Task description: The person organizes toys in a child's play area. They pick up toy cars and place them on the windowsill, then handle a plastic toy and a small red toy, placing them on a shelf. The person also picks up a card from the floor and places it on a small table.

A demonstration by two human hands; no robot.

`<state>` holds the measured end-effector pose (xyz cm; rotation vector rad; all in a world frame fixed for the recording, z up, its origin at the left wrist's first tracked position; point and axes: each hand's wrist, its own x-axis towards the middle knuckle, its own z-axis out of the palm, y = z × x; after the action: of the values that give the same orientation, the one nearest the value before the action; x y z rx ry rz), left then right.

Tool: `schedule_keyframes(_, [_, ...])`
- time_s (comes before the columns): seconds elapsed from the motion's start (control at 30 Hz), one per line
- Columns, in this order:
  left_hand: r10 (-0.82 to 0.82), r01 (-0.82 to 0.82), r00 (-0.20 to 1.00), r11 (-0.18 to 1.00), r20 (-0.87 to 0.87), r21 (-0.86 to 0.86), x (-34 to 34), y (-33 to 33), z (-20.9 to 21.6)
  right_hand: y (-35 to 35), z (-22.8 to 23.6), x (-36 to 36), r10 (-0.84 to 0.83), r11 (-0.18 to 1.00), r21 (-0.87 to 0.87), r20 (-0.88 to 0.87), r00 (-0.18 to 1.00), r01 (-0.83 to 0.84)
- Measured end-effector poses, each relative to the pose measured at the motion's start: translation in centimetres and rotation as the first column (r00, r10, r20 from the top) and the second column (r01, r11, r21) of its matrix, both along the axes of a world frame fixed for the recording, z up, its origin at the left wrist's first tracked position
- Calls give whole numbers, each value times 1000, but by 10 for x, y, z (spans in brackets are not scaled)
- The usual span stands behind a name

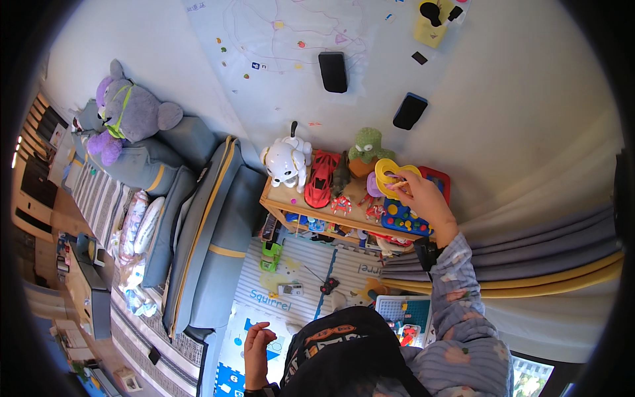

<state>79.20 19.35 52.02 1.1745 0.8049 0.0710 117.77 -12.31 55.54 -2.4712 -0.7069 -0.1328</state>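
My right hand (428,198) reaches over the right end of the wooden toy shelf (276,196). Its fingers are closed on the rim of a yellow round-looped plastic toy (385,169). A purple piece (373,186) sits against the toy's left side. Just right of it lies a blue and red toy board (400,218) with coloured knobs, partly covered by my hand. Down at the lower edge, my left hand (256,347) hangs in the air above the play mat, fingers loosely bent and apart, holding nothing.
On the shelf top stand a white robot dog (286,163), a red toy car (322,178) and a green plush (368,145). A grey sofa (221,251) is at left, a grey curtain (529,259) at right. A green toy car (270,256) lies on the mat.
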Motion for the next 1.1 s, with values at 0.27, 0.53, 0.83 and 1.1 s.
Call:
schedule_keyframes(0.27, [-509,523,847,749,-151,407,25,12,40,-14,51,-67,-62,977,198,-101,993,81])
schedule_keyframes(0.53, [-828,607,552,318,-98,728,90,-20,92,42,22,-182,473,797,588,-464,749,-139])
schedule_keyframes(0.83, [-778,688,626,587,61,426,85,-51,57,62,24,-209,666,716,661,-552,501,-224])
schedule_keyframes(1.1, [-717,720,662,689,219,81,72,-43,64,94,6,-203,720,570,818,-543,433,78])
